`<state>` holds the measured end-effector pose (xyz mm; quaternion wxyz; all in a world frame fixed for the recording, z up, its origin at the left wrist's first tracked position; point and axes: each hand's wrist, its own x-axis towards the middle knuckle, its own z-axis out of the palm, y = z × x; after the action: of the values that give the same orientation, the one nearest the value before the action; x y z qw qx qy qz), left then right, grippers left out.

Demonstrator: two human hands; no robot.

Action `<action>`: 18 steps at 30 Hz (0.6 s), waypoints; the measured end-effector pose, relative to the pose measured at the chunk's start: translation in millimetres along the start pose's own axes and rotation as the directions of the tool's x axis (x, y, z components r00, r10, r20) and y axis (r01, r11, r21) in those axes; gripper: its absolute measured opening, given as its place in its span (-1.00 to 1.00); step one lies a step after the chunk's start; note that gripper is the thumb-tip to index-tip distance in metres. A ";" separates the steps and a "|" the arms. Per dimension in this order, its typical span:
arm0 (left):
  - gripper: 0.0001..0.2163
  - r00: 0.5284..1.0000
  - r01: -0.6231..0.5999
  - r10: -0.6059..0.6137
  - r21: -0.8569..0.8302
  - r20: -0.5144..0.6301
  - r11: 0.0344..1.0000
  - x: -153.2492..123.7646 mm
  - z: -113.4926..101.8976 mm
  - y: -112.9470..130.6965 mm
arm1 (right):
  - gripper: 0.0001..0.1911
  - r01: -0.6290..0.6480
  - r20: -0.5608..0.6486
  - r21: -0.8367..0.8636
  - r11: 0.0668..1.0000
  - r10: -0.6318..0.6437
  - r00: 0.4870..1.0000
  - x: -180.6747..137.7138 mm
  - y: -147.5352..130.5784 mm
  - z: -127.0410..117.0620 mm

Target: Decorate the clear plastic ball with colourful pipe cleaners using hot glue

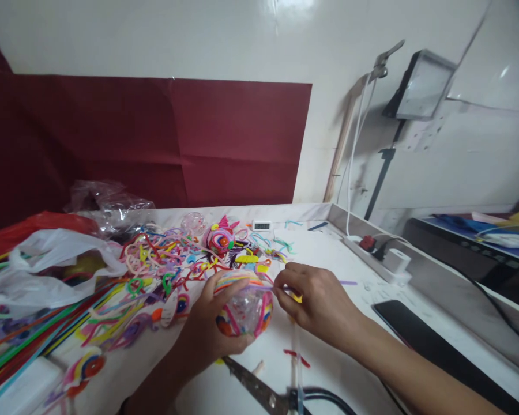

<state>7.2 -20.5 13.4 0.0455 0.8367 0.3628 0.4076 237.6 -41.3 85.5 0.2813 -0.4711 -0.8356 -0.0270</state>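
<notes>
Left hand (211, 325): the fingers are curled around a clear ball (246, 311) and grip it from its left side and underside, with the thumb laid across the top. The ball is banded with coloured strips and is held just above the white table (328, 248), directly between the two hands.

Right hand (318, 302): the thumb and forefinger are pinched together on the end of a thin strip (266, 283) that runs over the upper right edge of the ball. The remaining fingers are folded in. A yellow scrap (297, 298) shows just beneath the pinching fingers.

Below both hands, near the wrists, a pair of scissors (259, 391) lies on the table, blades pointing toward the left wrist. Small red offcuts (297, 357) lie just beyond the blades.

Beyond the fingertips is a loose heap of curled strips (164, 259). In it sit a finished decorated ball (220, 239) and a bare transparent ball (193, 222).

Left of the left hand, long straight strips (26, 340) fan out beneath a white plastic bag (47, 265).

Right of the right forearm lies a black phone (415, 334). Farther out, a power strip (374, 256) runs along the table edge.
</notes>
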 end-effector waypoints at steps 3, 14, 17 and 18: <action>-0.22 1.000 0.024 -0.024 -0.008 0.008 1.000 0.4 -1.2 -0.6 | -0.86 -0.019 0.014 0.040 0.999 0.018 1.000 0.2 0.2 0.8; -0.22 0.998 0.060 -0.060 -0.054 0.010 0.997 -1.7 2.9 -7.6 | -0.85 -0.045 0.000 0.210 0.977 0.047 0.999 2.1 4.0 4.1; -0.23 0.998 0.056 -0.057 -0.052 -0.030 0.997 -1.4 4.3 -7.1 | -0.86 -0.056 -0.005 0.251 0.966 0.059 0.998 2.3 4.5 3.9; -0.22 0.998 0.045 -0.047 -0.053 -0.037 0.998 -1.5 4.7 -7.5 | -0.86 -0.065 -0.004 0.264 0.962 0.068 0.998 2.2 4.5 3.6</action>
<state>5.6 -14.9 6.5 0.0697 0.8188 0.3721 0.4315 238.8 -36.0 82.5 0.3478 -0.4571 -0.8136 0.0907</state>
